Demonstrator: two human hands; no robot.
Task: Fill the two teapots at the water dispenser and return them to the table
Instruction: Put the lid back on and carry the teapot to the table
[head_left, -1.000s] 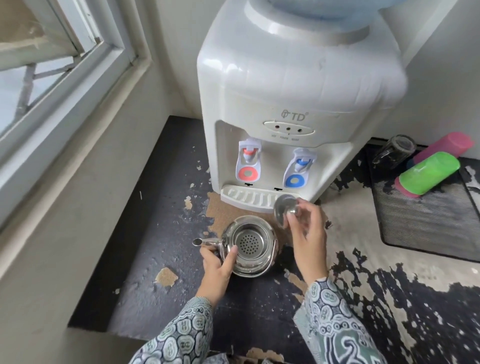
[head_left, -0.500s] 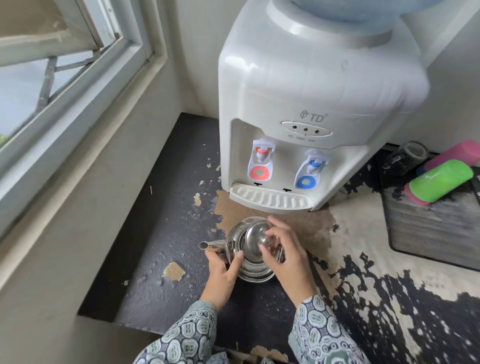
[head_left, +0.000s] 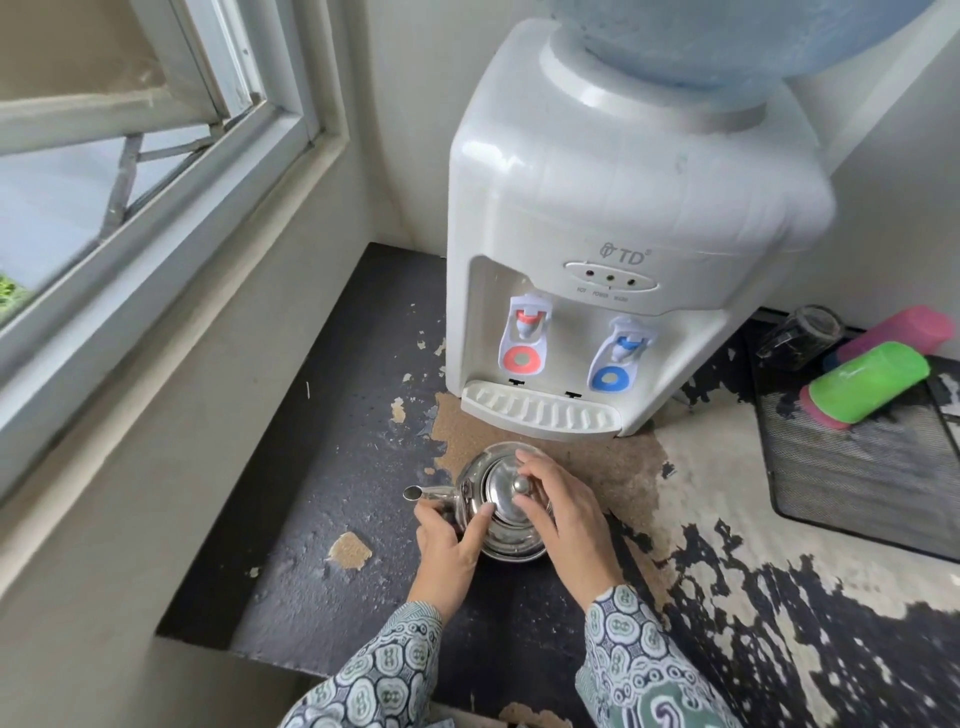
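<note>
The steel teapot (head_left: 501, 512) stands on the worn desk (head_left: 322, 493), just in front of the drip tray (head_left: 540, 410) of the water dispenser (head_left: 613, 249) and not under either tap. Its long axis runs from side to side: the spout (head_left: 422, 492) points to the person's left, toward the window wall. The lid (head_left: 511, 493) sits on the opening.

Both hands are at the pot, one at each side. The left hand (head_left: 449, 545) grips the body of the teapot near the base of the spout, with the thumb lying up along the shoulder. The right hand (head_left: 563, 512) is curved over the top, and its fingertips (head_left: 527, 465) pinch the lid around the small knob (head_left: 521, 486).

I judge that the lid is being seated, so this pot looks ready to be carried; whether there is water inside I cannot tell. A second teapot is not in view.
</note>
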